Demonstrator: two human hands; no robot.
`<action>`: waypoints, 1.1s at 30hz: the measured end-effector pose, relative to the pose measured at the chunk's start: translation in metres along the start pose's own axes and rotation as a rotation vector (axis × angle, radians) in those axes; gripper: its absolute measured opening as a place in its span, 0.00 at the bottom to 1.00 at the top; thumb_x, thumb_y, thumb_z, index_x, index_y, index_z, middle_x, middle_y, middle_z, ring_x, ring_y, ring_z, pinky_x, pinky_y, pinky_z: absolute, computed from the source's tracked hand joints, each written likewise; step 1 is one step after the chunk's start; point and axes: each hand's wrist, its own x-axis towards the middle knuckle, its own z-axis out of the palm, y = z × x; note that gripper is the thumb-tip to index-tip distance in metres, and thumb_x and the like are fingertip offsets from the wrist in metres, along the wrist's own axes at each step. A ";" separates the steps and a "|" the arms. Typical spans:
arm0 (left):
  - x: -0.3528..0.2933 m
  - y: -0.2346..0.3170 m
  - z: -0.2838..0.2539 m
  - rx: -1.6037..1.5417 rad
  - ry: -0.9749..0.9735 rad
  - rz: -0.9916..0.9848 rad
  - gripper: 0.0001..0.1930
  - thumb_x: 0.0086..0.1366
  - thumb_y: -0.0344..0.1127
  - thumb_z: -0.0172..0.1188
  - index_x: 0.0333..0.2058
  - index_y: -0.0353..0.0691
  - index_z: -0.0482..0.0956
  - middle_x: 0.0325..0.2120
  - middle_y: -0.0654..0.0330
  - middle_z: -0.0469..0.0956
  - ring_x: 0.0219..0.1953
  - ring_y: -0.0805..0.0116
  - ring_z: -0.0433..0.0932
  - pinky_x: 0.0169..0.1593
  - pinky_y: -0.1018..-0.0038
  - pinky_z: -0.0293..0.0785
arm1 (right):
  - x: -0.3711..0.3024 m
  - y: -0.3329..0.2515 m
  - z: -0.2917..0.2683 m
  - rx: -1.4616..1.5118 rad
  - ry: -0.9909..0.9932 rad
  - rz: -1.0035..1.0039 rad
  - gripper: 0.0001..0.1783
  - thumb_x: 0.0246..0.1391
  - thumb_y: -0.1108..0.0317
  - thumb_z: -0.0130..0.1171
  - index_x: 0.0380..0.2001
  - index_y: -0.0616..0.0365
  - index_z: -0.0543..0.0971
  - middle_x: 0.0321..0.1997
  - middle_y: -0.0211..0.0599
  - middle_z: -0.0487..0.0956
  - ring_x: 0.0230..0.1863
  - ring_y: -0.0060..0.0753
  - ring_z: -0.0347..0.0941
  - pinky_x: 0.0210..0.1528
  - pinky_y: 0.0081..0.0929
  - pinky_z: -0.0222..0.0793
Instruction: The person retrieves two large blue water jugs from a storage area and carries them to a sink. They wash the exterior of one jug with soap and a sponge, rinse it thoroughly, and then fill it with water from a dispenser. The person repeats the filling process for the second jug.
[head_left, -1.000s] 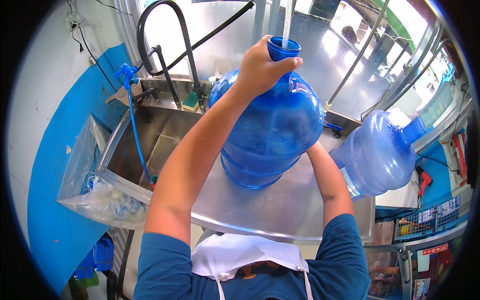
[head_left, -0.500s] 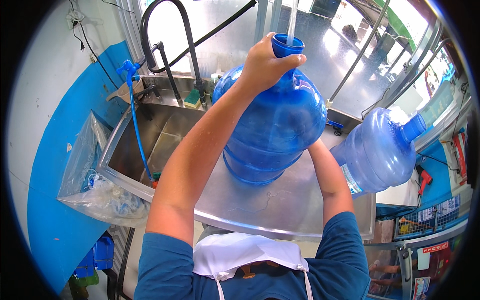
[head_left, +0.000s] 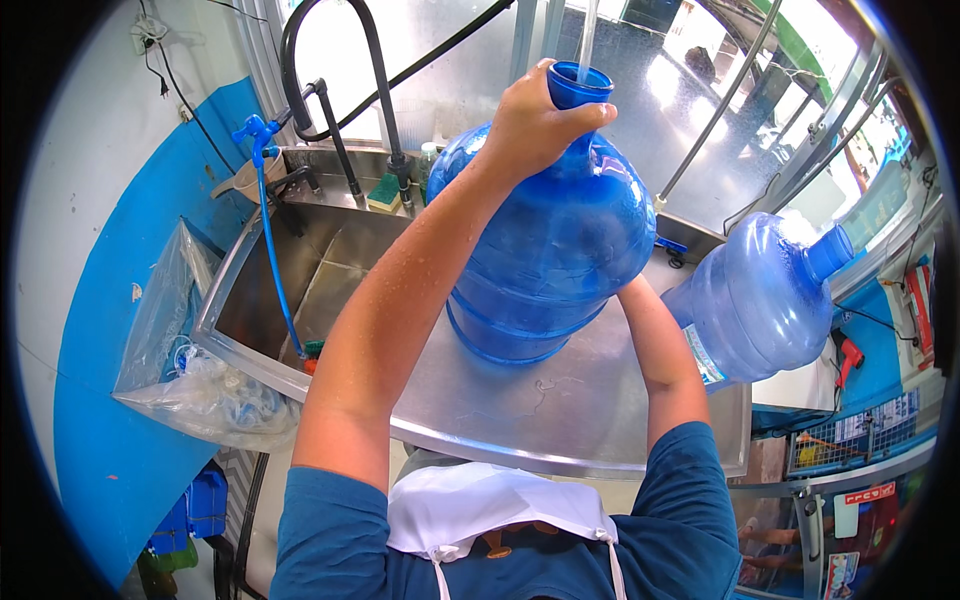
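Observation:
A large blue water jug (head_left: 560,250) stands upright on the steel counter (head_left: 520,400), tilted slightly. My left hand (head_left: 535,125) grips its neck just below the open mouth. A thin stream of water falls from a pipe above into the mouth. My right hand is hidden behind the jug's right side; only the forearm (head_left: 655,350) shows, reaching up against the jug. A second, paler blue jug (head_left: 760,300) lies on its side to the right, neck pointing up and right.
A steel sink (head_left: 300,290) lies to the left with a blue hose (head_left: 275,260) hanging into it, black hoses and a green sponge (head_left: 385,195) at its back. A clear plastic bag (head_left: 190,380) hangs off the sink's left edge. A blue and white wall is at left.
The jug and my left hand have shifted slightly up and right under the water stream. The other jug has not moved.

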 end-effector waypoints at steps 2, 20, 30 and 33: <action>0.001 0.000 0.001 0.018 0.006 -0.005 0.40 0.48 0.62 0.66 0.50 0.32 0.73 0.43 0.45 0.78 0.44 0.52 0.80 0.46 0.63 0.78 | 0.000 0.000 0.000 0.002 -0.003 0.004 0.23 0.59 0.56 0.54 0.53 0.57 0.70 0.58 0.40 0.73 0.61 0.38 0.65 0.62 0.35 0.59; -0.012 0.024 -0.007 -0.054 0.036 0.004 0.27 0.46 0.48 0.75 0.41 0.36 0.82 0.34 0.53 0.83 0.38 0.63 0.82 0.46 0.70 0.77 | -0.012 -0.009 -0.010 -0.031 0.016 0.087 0.27 0.61 0.53 0.54 0.58 0.57 0.68 0.61 0.39 0.71 0.64 0.36 0.63 0.65 0.34 0.57; -0.122 -0.036 -0.162 -1.019 0.279 -0.025 0.19 0.50 0.36 0.69 0.40 0.35 0.79 0.34 0.59 0.81 0.38 0.68 0.82 0.48 0.70 0.77 | -0.109 -0.061 0.015 0.506 0.382 0.634 0.30 0.61 0.51 0.54 0.60 0.57 0.66 0.63 0.39 0.70 0.65 0.35 0.61 0.67 0.34 0.55; -0.162 -0.129 -0.245 -1.187 0.734 -0.355 0.25 0.57 0.45 0.61 0.46 0.31 0.73 0.39 0.49 0.78 0.43 0.53 0.80 0.50 0.61 0.78 | -0.132 -0.102 0.068 1.107 0.178 0.958 0.30 0.62 0.51 0.53 0.61 0.57 0.66 0.63 0.39 0.69 0.66 0.35 0.61 0.67 0.34 0.55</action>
